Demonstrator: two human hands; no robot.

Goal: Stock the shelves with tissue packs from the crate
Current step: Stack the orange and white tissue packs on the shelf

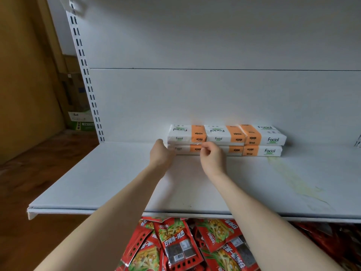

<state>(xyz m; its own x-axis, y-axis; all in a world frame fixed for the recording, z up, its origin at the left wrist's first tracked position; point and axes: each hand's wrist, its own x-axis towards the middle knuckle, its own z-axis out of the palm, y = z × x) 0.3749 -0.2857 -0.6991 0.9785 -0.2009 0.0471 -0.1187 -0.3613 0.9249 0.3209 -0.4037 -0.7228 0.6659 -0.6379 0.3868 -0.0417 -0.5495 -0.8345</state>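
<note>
Several white-and-orange "Facial" tissue packs (224, 134) are stacked two high in a row against the back panel of the white shelf (117, 182). My left hand (162, 155) is at the left end of the stack, its fingers curled against the lower left pack (181, 149). My right hand (212, 157) is in front of the same pack, thumb and fingers pinching at its front edge near the orange band. The crate is out of view.
Below the shelf's front edge lies a heap of red snack bags (185, 245). Cardboard boxes (78, 102) stand on the floor to the left, past the slotted upright (86, 75). A yellowish stain (293, 182) marks the shelf's right side.
</note>
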